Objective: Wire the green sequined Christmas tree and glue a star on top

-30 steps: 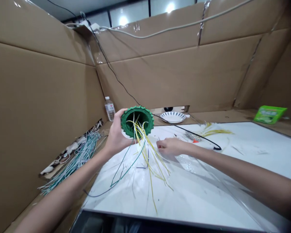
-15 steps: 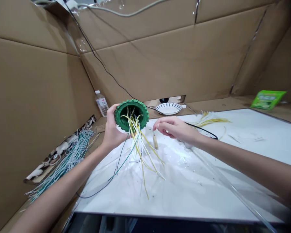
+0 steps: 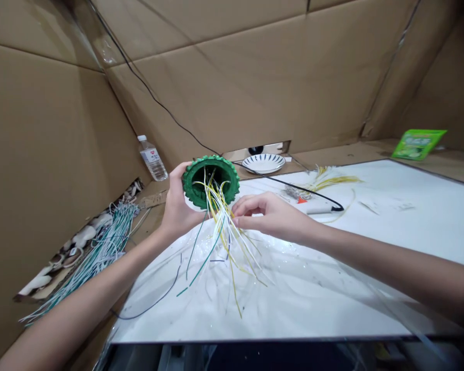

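My left hand [image 3: 178,206] grips the side of a green hollow piece [image 3: 191,193] with a toothed rim, its round opening turned towards me. A bunch of thin yellow and white wires [image 3: 221,216] spills from that opening, with a few green and dark blue ones hanging among them. My right hand [image 3: 268,214] is beside the bunch, just right of and below the rim. Its thumb and fingertips are pinched together at the wires; what they hold is hidden. The wires' lower ends hang over the white tabletop [image 3: 294,309].
Bundled green and white wires [image 3: 104,252] lie at the left. A water bottle [image 3: 153,158], a striped plate [image 3: 263,163] and a green pouch [image 3: 418,144] are farther back. Behind my right hand are a white corded tool [image 3: 319,207] and yellow wires [image 3: 336,180]. Cardboard walls [image 3: 232,77] surround the table.
My right hand has moved left to the hanging wires. A small wooden-handled tool seen below its fingers before is now out of sight. The left hand keeps its hold; the view has tipped down slightly.
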{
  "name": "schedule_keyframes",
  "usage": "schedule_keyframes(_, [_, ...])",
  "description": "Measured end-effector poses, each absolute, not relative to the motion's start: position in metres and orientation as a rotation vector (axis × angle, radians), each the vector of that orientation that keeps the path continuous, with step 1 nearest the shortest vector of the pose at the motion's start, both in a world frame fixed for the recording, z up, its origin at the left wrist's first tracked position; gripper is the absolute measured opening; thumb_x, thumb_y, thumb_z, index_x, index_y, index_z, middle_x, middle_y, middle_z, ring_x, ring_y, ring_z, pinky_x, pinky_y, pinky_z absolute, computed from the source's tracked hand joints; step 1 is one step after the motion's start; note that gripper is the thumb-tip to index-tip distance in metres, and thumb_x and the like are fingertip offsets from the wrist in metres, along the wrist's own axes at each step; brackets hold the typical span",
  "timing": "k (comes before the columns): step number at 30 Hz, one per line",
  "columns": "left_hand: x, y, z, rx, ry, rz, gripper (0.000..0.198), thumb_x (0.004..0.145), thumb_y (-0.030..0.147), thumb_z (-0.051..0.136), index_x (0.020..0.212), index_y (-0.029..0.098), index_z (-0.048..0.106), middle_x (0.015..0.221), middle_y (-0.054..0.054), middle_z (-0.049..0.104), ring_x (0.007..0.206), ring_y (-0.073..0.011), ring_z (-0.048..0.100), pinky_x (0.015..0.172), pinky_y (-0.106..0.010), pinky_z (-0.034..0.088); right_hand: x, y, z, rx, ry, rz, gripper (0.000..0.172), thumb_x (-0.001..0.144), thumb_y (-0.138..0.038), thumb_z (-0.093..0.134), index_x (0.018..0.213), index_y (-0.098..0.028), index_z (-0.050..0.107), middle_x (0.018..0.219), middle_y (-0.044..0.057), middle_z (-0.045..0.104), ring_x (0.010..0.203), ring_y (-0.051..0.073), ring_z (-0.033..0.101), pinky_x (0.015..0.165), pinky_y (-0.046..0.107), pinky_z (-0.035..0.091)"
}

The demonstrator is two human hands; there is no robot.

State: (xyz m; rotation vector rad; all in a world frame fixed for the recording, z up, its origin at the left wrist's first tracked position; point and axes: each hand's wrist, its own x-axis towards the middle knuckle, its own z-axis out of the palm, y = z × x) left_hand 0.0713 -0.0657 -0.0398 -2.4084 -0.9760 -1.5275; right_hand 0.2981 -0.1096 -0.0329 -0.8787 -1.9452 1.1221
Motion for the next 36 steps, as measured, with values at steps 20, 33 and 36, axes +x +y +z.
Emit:
schedule_keyframes(20, [0.062, -0.054, -0.087, -2.451, -0.728, -1.588, 0.111, 0.046, 0.053, 0.087, 0.138, 0.027, 0.030, 0.131, -0.011, 0.045, 0.121, -0.0312, 0.050, 0.101, -0.048, 0.044, 0.312, -0.112, -0.054, -1.025, -1.944, 1.242, 0.026, 0.081, -0.040, 0.062, 0.083, -0.015, 0.070, 0.064, -0.001, 0.054, 0.053, 0.008, 0.042, 0.045, 0.022, 0.034])
schedule_keyframes(33, [0.063, -0.063, -0.109, -2.534, -0.846, -1.549, 0.107, 0.048, 0.047, 0.088, 0.135, 0.023, 0.031, 0.131, -0.014, 0.048, 0.119, -0.0310, 0.053, 0.098, -0.047, 0.046, 0.315, -0.117, -0.058, -0.761, -2.201, 0.689, 0.019, 0.084, -0.015, 0.052, 0.103, -0.016, 0.055, 0.081, 0.000, 0.061, 0.072, 0.010, 0.054, 0.063, 0.022, 0.039])
schedule_keyframes(36, [0.063, -0.064, -0.109, -2.548, -0.807, -1.495, 0.106, 0.049, 0.048, 0.087, 0.136, 0.023, 0.031, 0.132, -0.015, 0.048, 0.120, -0.0314, 0.052, 0.098, -0.048, 0.046, 0.314, -0.118, -0.055, -0.730, -2.254, 0.808, 0.019, 0.085, -0.014, 0.046, 0.089, -0.015, 0.064, 0.086, 0.003, 0.064, 0.078, 0.012, 0.057, 0.068, 0.024, 0.040])
